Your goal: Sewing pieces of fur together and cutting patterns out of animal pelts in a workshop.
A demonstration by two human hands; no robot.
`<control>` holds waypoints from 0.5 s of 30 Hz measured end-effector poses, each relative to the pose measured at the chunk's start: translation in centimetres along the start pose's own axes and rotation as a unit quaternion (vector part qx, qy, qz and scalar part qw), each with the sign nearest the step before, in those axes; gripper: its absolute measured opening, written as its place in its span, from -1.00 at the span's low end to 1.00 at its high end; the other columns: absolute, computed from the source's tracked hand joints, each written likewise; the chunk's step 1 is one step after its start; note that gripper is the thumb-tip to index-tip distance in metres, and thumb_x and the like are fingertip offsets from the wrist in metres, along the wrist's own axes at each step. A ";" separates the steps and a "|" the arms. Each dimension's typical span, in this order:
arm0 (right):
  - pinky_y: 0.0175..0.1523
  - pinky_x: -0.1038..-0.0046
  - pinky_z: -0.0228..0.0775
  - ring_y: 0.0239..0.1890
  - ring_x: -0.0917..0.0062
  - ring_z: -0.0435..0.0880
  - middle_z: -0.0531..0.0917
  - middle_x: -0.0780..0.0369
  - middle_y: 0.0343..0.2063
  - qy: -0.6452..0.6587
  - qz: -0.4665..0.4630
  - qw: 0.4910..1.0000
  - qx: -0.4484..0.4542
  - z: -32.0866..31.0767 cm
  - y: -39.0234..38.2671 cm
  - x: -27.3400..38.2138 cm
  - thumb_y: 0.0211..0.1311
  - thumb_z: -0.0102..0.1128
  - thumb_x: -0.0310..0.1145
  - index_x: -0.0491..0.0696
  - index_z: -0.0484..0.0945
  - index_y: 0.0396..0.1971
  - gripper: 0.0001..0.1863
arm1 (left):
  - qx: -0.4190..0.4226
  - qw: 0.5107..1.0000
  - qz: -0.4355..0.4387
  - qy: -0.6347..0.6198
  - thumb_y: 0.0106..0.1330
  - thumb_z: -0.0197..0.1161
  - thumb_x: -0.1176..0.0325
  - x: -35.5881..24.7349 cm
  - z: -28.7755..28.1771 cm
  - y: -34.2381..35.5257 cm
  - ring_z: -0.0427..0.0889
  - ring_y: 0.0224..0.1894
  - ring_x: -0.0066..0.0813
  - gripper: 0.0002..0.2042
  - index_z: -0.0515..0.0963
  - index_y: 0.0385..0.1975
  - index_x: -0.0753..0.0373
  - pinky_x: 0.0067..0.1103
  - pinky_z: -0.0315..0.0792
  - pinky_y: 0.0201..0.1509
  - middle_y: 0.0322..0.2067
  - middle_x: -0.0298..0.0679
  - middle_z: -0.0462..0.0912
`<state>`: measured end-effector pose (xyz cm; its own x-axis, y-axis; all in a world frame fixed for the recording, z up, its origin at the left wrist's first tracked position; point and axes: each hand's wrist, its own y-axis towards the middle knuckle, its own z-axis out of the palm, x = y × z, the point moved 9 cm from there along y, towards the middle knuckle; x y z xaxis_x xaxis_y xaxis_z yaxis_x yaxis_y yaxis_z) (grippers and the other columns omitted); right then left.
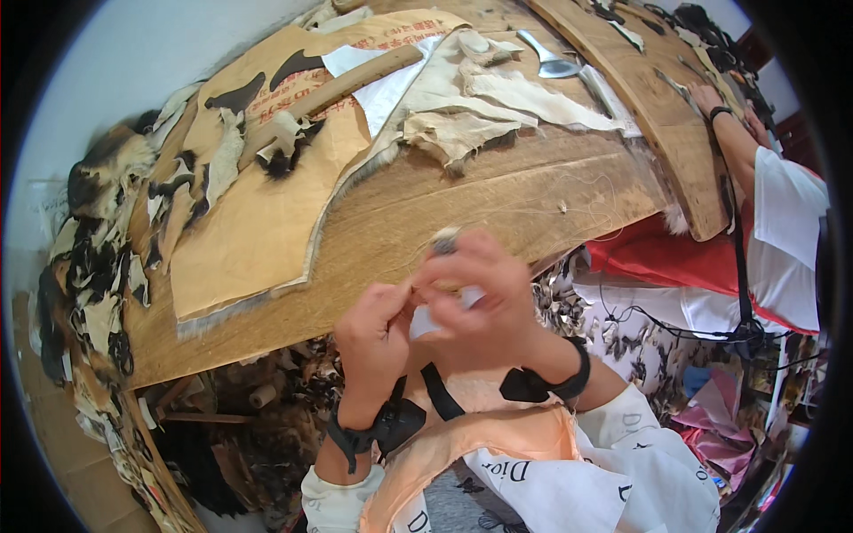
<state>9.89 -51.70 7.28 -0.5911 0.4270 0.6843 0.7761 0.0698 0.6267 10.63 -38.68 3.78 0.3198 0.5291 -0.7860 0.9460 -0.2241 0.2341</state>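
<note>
At the near edge of the wooden table my left hand (378,324) is closed, thumb and fingertips pinched together. My right hand (487,282) meets it there, its fingers curled and partly blurred. Whatever small thing they pinch is too small and smeared to name. A grey band (444,245), perhaps a thimble, shows on a finger of the right hand. Fine pale thread (533,222) lies in loops on the wood beyond my hands. A peach-coloured piece (471,437) lies across my lap below the wrists.
Yellow-brown paper (258,222) over a fur-edged sheet covers the table's left part, with a wooden stick (360,82) and hide scraps on it. Pale hides (480,98) and a metal-bladed tool (553,64) lie farther back. A plank (635,107) stands right; another person's arm (736,142) reaches beyond it.
</note>
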 end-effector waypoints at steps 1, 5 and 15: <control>-0.38 0.52 0.42 -0.46 0.50 0.58 0.56 0.22 -0.46 0.210 0.180 0.961 -0.034 -0.7 -0.5 -3.5 0.01 0.17 -0.50 -0.10 0.54 -0.38 -0.88 | -0.006 1.000 0.000 0.002 0.15 0.19 0.54 0.5 -0.2 0.2 0.54 -0.48 -0.56 -0.84 0.59 -0.26 0.29 -0.64 0.39 -0.41 -0.50 -0.18 0.57; 0.06 0.37 0.41 -0.20 0.41 0.61 0.61 0.13 -0.30 0.386 0.240 0.875 -0.167 -10.5 0.5 -9.7 0.25 -0.03 -0.30 -0.17 0.46 -0.26 -0.76 | -0.018 0.988 -0.144 -0.054 0.20 0.15 0.47 6.8 -2.7 -0.2 0.47 -0.55 -0.49 -0.85 0.59 -0.26 0.27 -0.63 0.33 -0.45 -0.57 -0.22 0.50; 0.30 0.28 0.18 0.09 0.15 0.41 0.50 -0.10 -0.11 0.337 0.179 0.863 -0.330 -39.1 2.6 -23.4 0.23 -0.10 -0.48 -0.43 0.39 -0.20 -0.72 | -0.286 0.807 -0.271 0.439 0.23 0.10 0.34 17.9 -29.2 -8.4 0.57 -0.35 -0.22 -0.80 0.59 -0.21 0.18 -0.49 0.41 -0.21 -0.35 -0.12 0.62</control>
<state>17.14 -96.77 7.43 -0.5056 -0.3229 0.8000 0.7728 -0.5817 0.2537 9.95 -3.41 4.44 -0.4734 0.8550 -0.2119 0.7484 0.5173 0.4151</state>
